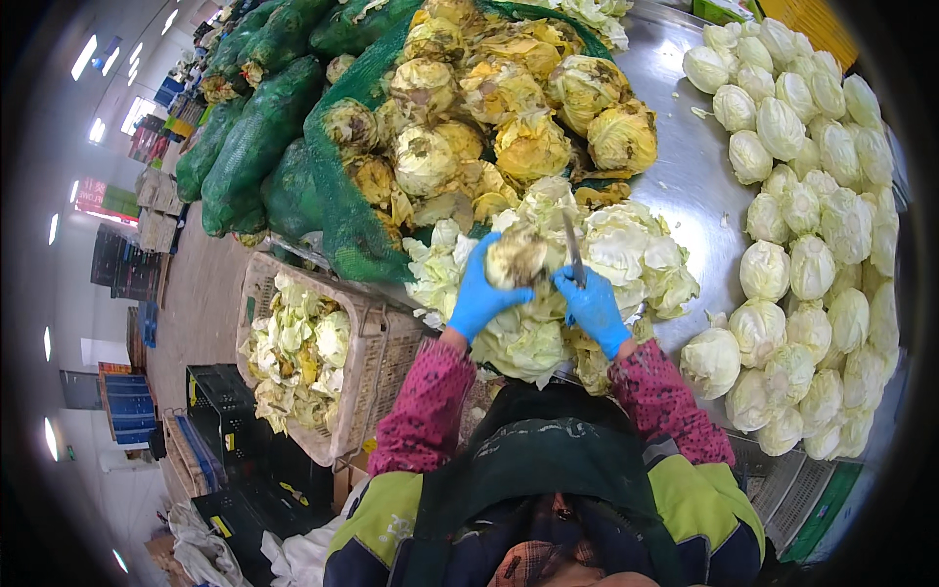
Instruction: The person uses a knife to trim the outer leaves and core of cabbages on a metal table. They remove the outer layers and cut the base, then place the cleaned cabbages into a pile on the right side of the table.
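Note:
My left hand (pixel 488 290), in a blue glove, holds a cabbage head (pixel 518 258) with a browned, dirty end facing up. My right hand (pixel 590 301), gloved the same way, grips a knife (pixel 572 246) whose blade points away from me, just right of that head. Beneath and around both hands lies a heap of loose pale cabbage leaves (pixel 634 249). Beyond it, yellowed and brown-spotted cabbages (pixel 532 147) spill from an opened green mesh bag (pixel 367 235). Pale, trimmed cabbages (pixel 788 275) are piled at the right.
The metal table (pixel 678 139) runs beneath the piles. Filled green mesh bags (pixel 253 147) lie at the far left. A plastic crate (pixel 374 367) of discarded leaves stands left of me, with black crates (pixel 235 425) beside it. A yellow crate (pixel 810 29) is at the far right.

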The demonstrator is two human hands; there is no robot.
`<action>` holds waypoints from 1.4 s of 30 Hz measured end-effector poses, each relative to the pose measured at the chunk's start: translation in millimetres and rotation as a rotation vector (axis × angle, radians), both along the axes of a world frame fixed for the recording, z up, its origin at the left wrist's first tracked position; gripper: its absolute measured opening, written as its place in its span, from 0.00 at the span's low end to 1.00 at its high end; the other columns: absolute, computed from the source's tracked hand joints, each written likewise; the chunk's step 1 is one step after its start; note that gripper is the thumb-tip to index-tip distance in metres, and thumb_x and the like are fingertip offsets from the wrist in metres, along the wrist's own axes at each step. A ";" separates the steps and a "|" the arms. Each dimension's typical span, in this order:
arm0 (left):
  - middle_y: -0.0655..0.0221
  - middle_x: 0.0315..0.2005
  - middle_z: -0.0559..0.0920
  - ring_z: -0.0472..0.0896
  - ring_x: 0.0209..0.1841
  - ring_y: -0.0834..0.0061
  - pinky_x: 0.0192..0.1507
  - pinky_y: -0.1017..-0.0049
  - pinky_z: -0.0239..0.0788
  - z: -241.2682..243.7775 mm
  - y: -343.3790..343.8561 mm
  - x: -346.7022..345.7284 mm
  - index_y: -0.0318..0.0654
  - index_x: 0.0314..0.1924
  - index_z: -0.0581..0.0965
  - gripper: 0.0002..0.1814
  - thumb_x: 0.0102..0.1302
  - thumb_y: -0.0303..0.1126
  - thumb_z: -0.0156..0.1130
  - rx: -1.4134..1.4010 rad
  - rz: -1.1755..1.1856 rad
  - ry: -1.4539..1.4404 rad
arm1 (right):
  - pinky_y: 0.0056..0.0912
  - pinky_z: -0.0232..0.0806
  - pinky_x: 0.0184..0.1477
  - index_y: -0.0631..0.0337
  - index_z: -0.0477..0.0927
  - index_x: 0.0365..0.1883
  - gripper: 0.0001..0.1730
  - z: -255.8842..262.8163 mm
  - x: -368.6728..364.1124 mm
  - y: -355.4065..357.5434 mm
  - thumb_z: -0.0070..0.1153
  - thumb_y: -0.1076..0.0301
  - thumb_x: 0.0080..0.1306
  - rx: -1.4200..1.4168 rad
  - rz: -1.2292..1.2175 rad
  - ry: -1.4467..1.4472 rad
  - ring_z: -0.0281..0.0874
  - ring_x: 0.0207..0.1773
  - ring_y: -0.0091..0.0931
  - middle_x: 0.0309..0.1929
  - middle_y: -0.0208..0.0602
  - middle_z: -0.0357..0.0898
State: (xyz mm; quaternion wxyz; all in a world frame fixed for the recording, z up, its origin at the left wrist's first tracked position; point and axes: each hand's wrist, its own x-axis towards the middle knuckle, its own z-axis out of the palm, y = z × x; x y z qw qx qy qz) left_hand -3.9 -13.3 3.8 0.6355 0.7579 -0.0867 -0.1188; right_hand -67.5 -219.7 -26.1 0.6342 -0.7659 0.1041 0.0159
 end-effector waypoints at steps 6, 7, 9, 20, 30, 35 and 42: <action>0.53 0.72 0.62 0.59 0.75 0.56 0.77 0.61 0.50 3.1 -4.8 -38.6 0.38 0.73 0.62 0.61 0.36 0.29 0.85 0.242 -0.010 -0.324 | 0.43 0.73 0.44 0.62 0.80 0.46 0.20 28.5 -17.9 0.8 0.61 0.54 0.67 -0.185 -0.104 -0.070 0.82 0.42 0.42 0.39 0.46 0.83; 0.52 0.73 0.61 0.58 0.76 0.54 0.77 0.60 0.50 7.5 -10.2 -42.8 0.40 0.73 0.62 0.61 0.36 0.28 0.85 0.267 -0.005 -0.340 | 0.43 0.73 0.44 0.61 0.81 0.46 0.20 35.2 -14.1 6.9 0.62 0.54 0.66 -0.228 -0.120 -0.110 0.82 0.42 0.42 0.38 0.46 0.83; 0.54 0.73 0.62 0.59 0.75 0.56 0.77 0.61 0.50 -0.1 -11.3 -42.6 0.39 0.73 0.62 0.61 0.36 0.29 0.86 0.236 -0.008 -0.272 | 0.43 0.73 0.44 0.60 0.81 0.46 0.21 37.4 -14.4 12.4 0.62 0.53 0.65 -0.256 -0.071 -0.051 0.82 0.41 0.42 0.37 0.44 0.83; 0.61 0.74 0.61 0.60 0.75 0.62 0.77 0.63 0.51 -1.3 12.3 -16.3 0.39 0.75 0.59 0.59 0.41 0.24 0.79 0.015 -0.072 0.097 | 0.44 0.69 0.28 0.56 0.75 0.40 0.06 7.4 -36.1 5.0 0.54 0.65 0.69 -0.757 0.066 -0.134 0.81 0.28 0.40 0.32 0.39 0.80; 0.57 0.69 0.64 0.62 0.72 0.59 0.75 0.63 0.51 -23.0 -0.7 -20.5 0.35 0.72 0.61 0.58 0.43 0.39 0.84 0.200 0.030 -0.200 | 0.43 0.71 0.25 0.59 0.74 0.38 0.05 0.3 -10.2 -0.8 0.51 0.68 0.66 -0.881 0.268 -0.074 0.82 0.25 0.38 0.25 0.41 0.80; 0.57 0.69 0.64 0.62 0.72 0.58 0.75 0.63 0.52 -34.6 5.0 -19.9 0.35 0.72 0.61 0.57 0.43 0.36 0.84 0.129 0.030 -0.178 | 0.45 0.73 0.26 0.63 0.76 0.35 0.05 3.7 12.9 -13.3 0.53 0.71 0.63 -0.938 0.402 -0.093 0.83 0.25 0.41 0.23 0.46 0.81; 0.56 0.71 0.63 0.60 0.74 0.57 0.75 0.61 0.51 -32.7 5.0 -26.4 0.37 0.72 0.63 0.57 0.42 0.33 0.85 0.151 0.020 -0.284 | 0.43 0.75 0.27 0.69 0.81 0.31 0.12 -35.4 83.2 -20.9 0.52 0.68 0.65 -0.896 0.676 0.095 0.82 0.23 0.39 0.24 0.51 0.81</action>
